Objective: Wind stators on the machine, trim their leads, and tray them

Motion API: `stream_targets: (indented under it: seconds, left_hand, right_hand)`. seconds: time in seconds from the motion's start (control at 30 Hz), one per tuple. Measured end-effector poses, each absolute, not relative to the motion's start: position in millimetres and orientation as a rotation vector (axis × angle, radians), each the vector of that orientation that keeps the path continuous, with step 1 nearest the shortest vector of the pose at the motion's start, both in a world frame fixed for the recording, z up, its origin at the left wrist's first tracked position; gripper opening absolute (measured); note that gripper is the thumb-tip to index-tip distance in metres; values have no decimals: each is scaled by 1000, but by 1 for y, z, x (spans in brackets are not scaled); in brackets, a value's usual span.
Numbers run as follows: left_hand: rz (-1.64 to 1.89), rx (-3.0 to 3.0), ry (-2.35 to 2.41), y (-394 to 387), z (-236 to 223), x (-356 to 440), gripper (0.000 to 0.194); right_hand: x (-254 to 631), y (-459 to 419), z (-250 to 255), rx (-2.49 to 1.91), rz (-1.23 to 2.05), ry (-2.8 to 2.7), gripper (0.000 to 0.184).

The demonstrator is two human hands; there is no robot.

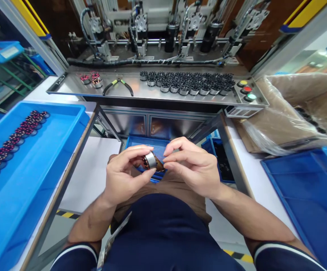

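Note:
My left hand (125, 171) is closed round a motor stator (151, 160), a short silver ring with a black slotted end, held tilted above my lap. My right hand (193, 165) is just to the right of it, thumb and fingertips pinched together; whatever is between them is too fine to make out. Beside the ring, a brown pointed shape (160, 165) shows near the right fingertips, and I cannot tell whether it belongs to the stator. Below both hands is a blue bin (135, 141), partly hidden.
On the metal ledge lie rows of black-ended stators (194, 83), cutting pliers (118, 83) and a few wound stators (96, 81). Push buttons (246, 90) sit at its right end. A blue tray (39, 165) with wound stators is left; a plastic-lined carton (301, 124) stands right.

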State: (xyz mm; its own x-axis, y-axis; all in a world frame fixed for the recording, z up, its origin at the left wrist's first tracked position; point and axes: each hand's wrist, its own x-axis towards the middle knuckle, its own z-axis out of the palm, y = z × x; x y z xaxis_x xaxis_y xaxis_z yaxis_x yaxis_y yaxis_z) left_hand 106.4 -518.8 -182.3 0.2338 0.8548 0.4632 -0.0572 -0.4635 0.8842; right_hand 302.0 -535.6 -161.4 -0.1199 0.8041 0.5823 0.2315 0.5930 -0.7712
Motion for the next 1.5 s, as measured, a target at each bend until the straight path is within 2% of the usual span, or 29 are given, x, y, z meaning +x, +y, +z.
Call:
stream_targets:
  seconds: [0.23,0.4,0.53,0.63,0.73,0.83,0.93,1.07,1.13,1.23,1.37,1.43,1.5]
  left_hand:
    - [1308,1401,681,-514,-186,107,43]
    - [1237,1270,617,-511,-193,103,41]
    - [1342,1313,698,-508,-196,93,36]
    - [1527,1346,795,-502,-196,79,35]
    - [1641,1348,869,-500,-196,64,35]
    - [1645,1358,945,-503,-197,52,33]
    - [1641,1350,1021,-508,-200,39,32]
    - [1664,1287,1075,-513,-199,23,33]
    - [1666,1253,1091,-516,-197,17,32]
    - [1664,1217,1075,-519,-192,14,33]
    - [1682,1208,1075,-527,-184,15,32]
    - [1694,1213,1067,-530,-180,18,33]
    - [1685,1223,1042,-533,-178,23,33]
  right_hand:
    - [309,-530,-156,-886,373,-1672,10]
    - [303,-527,-160,-905,418,-1638,13]
    - [303,-517,-155,-961,490,-1643,17]
    - [296,-473,-141,-1051,544,-1657,8]
    - [269,-395,-126,-1199,466,-1763,28]
    - [231,-314,-121,-1659,268,-2042,39]
    - [201,-263,-126,-1856,254,-2041,37]
    - [186,-241,-130,-1903,255,-2037,28]
    - [187,-244,-122,-1854,232,-2058,26]
    - [205,-269,-100,-1693,134,-2075,33]
    - [263,-359,-98,-1338,-11,-1944,33]
    - [293,-424,-119,-1178,171,-1844,26]
    - [310,-491,-151,-1187,601,-1718,25]
